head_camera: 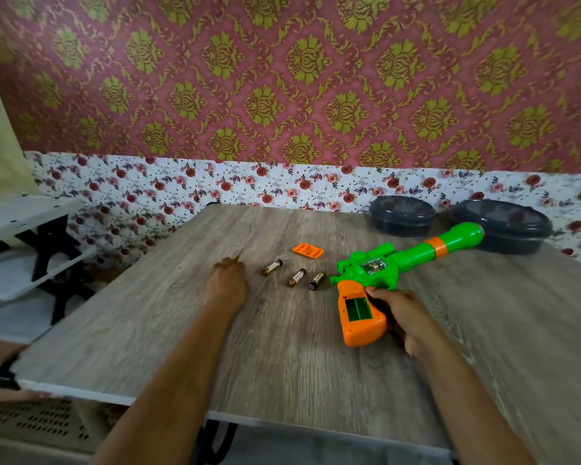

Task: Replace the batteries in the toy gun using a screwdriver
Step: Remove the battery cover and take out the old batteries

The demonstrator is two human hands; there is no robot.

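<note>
Mid-task view: toy gun (383,266) lies on the table (282,357) w/ its orange cover (307,251) off and set apart, and the grip's battery bay (358,309) is open and looks empty. Three batteries (296,277) lie loose betw. the hands, old or new not discernible. Right hand (403,317) grips the gun's handle; left hand (227,283) rests curled on the table, blurred, a thin tip (prob. the screwdriver (239,254)) beyond it, grip unclear. Left to do, by judgement: load cells, refit cover, drive screw.

The light is soft and even with only faint shadows, the left hand (227,283) looks blurry, and the wall (299,78) lines bend near the edges.
</note>
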